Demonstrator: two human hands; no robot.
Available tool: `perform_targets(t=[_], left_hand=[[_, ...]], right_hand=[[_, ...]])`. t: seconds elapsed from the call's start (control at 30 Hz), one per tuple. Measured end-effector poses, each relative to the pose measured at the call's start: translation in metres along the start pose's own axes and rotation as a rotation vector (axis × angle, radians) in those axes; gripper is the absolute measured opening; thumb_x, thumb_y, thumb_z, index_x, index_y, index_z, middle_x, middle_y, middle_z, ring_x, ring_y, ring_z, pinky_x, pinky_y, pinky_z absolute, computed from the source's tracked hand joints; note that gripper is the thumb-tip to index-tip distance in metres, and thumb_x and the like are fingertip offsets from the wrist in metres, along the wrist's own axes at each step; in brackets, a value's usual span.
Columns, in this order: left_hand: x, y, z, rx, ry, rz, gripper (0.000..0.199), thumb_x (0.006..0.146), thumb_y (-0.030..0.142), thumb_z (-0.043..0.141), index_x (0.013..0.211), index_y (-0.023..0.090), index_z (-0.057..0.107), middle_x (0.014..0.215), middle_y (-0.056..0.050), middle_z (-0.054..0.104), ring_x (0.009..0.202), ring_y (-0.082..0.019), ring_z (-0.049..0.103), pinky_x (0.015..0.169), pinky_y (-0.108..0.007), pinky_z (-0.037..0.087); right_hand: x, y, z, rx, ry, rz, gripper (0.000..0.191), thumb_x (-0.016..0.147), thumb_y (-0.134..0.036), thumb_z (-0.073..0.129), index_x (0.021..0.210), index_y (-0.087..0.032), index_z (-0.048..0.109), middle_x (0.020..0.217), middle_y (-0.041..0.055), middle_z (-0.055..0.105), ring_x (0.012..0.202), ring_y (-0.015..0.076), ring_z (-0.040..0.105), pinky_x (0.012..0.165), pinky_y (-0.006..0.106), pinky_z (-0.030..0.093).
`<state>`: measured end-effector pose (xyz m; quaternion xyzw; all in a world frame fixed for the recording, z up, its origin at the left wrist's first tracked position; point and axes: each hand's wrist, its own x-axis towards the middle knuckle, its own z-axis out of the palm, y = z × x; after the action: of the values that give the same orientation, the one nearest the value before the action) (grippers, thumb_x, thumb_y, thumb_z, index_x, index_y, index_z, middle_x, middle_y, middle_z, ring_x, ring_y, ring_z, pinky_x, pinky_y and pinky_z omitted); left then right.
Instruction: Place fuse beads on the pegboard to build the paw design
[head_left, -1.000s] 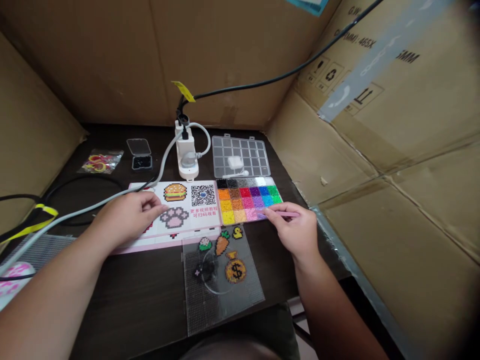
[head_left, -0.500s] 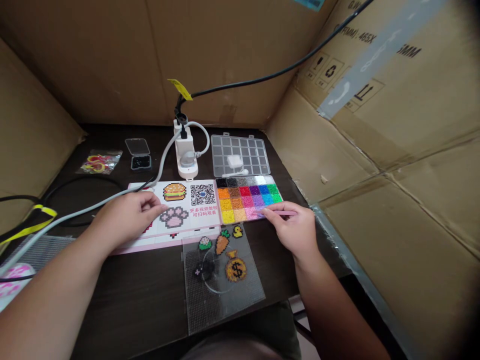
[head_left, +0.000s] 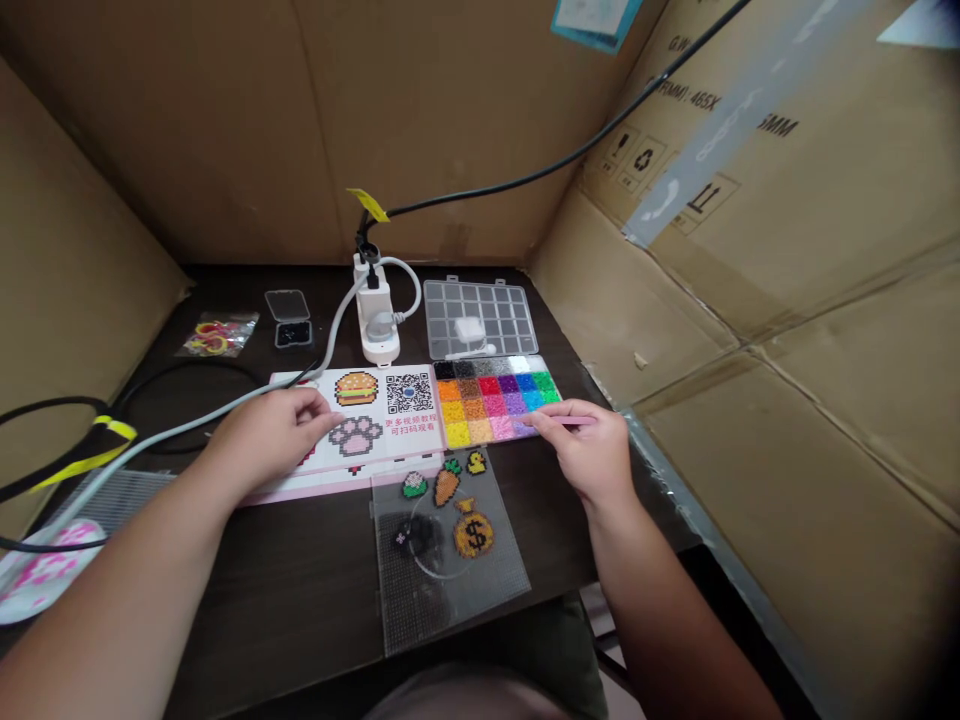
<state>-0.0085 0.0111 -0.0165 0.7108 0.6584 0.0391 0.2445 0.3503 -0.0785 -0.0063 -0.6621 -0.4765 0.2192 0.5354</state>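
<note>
Pink bead tweezers [head_left: 576, 421] pinched in right-hand fingers [head_left: 553, 425] (beside the bead tray [head_left: 480, 444]).

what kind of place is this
Probably a makeshift craft nook: a dark desk boxed in by cardboard sheets, with a tray of coloured fuse beads and bead figures on a clear pegboard.

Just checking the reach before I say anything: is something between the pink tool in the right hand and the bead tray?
Nothing visible stands between them. The pink tool, pinched in the right hand, already lies over the lower right corner of the bead tray, though its tip is hard to make out.
</note>
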Motion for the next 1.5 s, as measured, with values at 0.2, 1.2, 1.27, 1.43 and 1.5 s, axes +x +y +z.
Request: perform_targets(t=[0.2,1.2,1.27,1.43,1.5], left_hand=[[-0.004,0.007,-0.004,-0.003,0.003,0.010,0.031,0.088,0.055,0.062,0.080,0.025,0.068,0.069,-0.003,0.071,0.068,-0.023,0.061,0.063,-0.037,0.038],[-0.013,0.021,-0.010,0.044,0.038,0.030,0.028,0.093,0.049,0.067,0.093,0.022,0.075,0.097,-0.008,0.079,0.083,-0.023,0.066,0.069,-0.036,0.040],[-0.013,0.021,-0.010,0.042,0.036,0.029,0.029,0.093,0.049,0.067,0.094,0.022,0.076,0.098,-0.009,0.079,0.083,-0.023,0.066,0.069,-0.036,0.040],[-0.013,0.020,-0.010,0.029,0.035,0.026,0.029,0.093,0.049,0.068,0.093,0.021,0.076,0.097,-0.009,0.078,0.083,-0.024,0.065,0.069,-0.037,0.040],[-0.013,0.021,-0.010,0.028,0.034,0.024,0.029,0.092,0.049,0.068,0.093,0.021,0.075,0.096,-0.008,0.078,0.082,-0.023,0.065,0.069,-0.037,0.040]], right_hand=[[-0.004,0.000,0.005,0.122,-0.049,0.020,0.021,0.063,-0.036,0.092,0.067,-0.019,0.081,0.067,0.0077,0.080,0.057,0.0197,0.073,0.056,0.029,0.058],[-0.062,-0.022,0.048,0.181,-0.709,-0.235,0.023,0.083,-0.044,0.086,0.074,-0.023,0.084,0.078,0.0079,0.084,0.071,0.0225,0.081,0.070,0.035,0.068],[-0.062,-0.021,0.049,0.177,-0.704,-0.216,0.026,0.082,-0.047,0.087,0.074,-0.023,0.084,0.078,0.0081,0.084,0.071,0.0227,0.081,0.071,0.036,0.069],[-0.062,-0.019,0.049,0.189,-0.723,-0.228,0.019,0.082,-0.041,0.086,0.075,-0.023,0.084,0.079,0.0079,0.085,0.070,0.0221,0.081,0.071,0.036,0.068],[-0.062,-0.019,0.049,0.192,-0.733,-0.225,0.017,0.083,-0.038,0.085,0.075,-0.023,0.084,0.080,0.0075,0.085,0.071,0.0216,0.081,0.072,0.035,0.068]])
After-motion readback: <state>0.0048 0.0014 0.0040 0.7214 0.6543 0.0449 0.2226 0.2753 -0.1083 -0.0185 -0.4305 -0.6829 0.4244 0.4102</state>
